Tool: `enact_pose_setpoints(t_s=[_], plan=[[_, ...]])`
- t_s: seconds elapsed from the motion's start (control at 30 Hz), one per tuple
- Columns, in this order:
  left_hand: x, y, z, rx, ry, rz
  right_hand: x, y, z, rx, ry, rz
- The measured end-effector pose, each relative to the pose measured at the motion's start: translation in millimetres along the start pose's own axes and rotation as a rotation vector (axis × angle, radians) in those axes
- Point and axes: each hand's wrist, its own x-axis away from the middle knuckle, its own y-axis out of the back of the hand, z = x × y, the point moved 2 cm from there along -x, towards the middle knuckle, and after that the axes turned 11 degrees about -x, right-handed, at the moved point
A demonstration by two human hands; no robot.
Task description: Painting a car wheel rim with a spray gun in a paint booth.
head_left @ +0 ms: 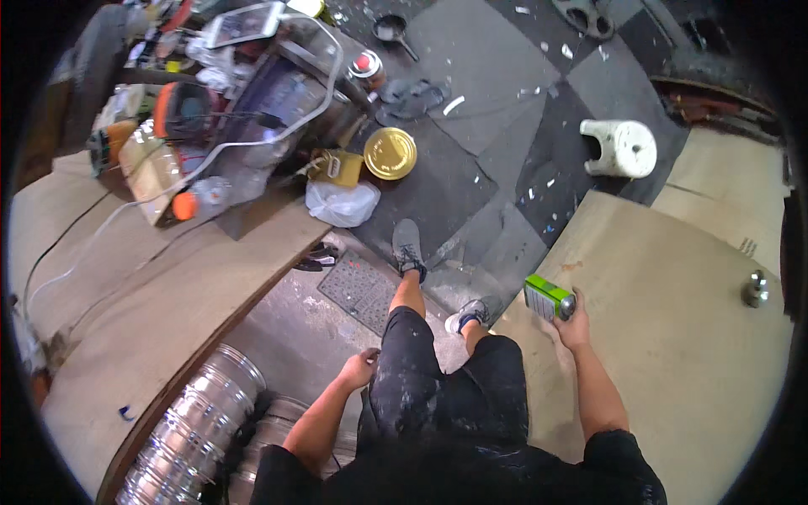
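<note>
My right hand (575,326) grips a green and white spray can (549,298) with a silver end, held over the near edge of a large plywood sheet (673,337) on the right. My left hand (360,368) hangs beside my left thigh with the fingers curled and nothing in it. I stand in dark paint-spattered shorts, my grey shoes (409,246) on the concrete floor between two boards.
A long wooden board (168,311) runs on the left, piled with tools, cables and a clear hose. A ribbed metal duct (198,425) lies below it. On the floor sit a gold lid (390,153), white bag (341,204), white stool (621,148) and grate (362,290). A metal knob (755,289) rests on the plywood.
</note>
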Motion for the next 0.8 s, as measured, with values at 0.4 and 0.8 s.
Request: enact_pose_setpoints(t_s=[0.4,0.8], plan=[[22,247,-107,0.308,-0.254,-0.554,13,125,141,0.057,0.134,-0.052],[110,238,-217,0.002,-0.145,-0.516,-67,109,176,0.026,0.038,-0.277]])
